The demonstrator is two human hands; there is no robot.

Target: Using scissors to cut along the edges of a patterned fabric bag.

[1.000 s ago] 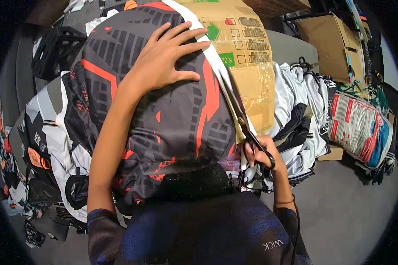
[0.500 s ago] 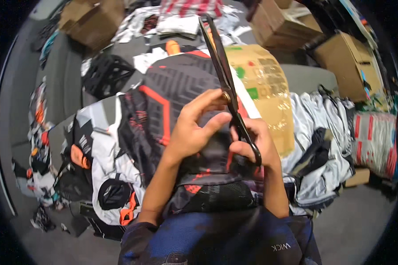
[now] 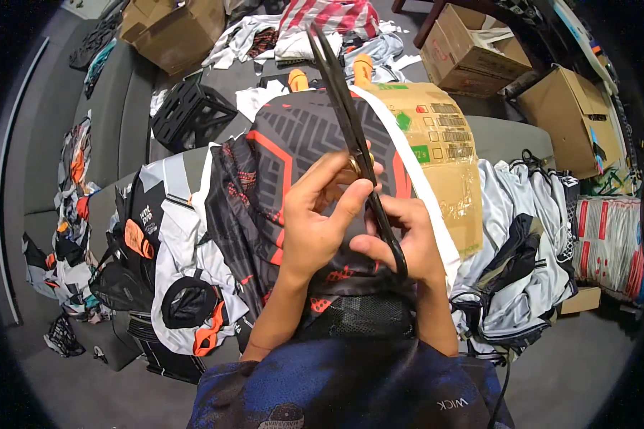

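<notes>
Long black scissors (image 3: 336, 86) are raised, blades pointing away from me. My left hand (image 3: 318, 225) has its fingers curled at the pivot; my right hand (image 3: 408, 236) grips the handles below. Behind them lies a pile of dark grey fabric (image 3: 304, 114) with red and patterned markings, over a cardboard sheet (image 3: 444, 179) with green labels and clear tape. A white strip (image 3: 426, 204) runs along the boundary between fabric and cardboard. Two orange clamp-like objects (image 3: 297, 80) stand at the far edge. Black mesh (image 3: 358, 314) lies at the near edge.
Cardboard boxes (image 3: 172, 32) stand at far left and right, with red-white fabric (image 3: 329, 14) between. A black plastic object (image 3: 182, 118) sits left. Garment piles (image 3: 172, 257) lie either side. A wrapped bundle (image 3: 605, 243) is at far right.
My left hand has left the fabric and come onto the scissors, which have lifted off the white strip to a raised position. The view has also widened to show more of the far surroundings.
</notes>
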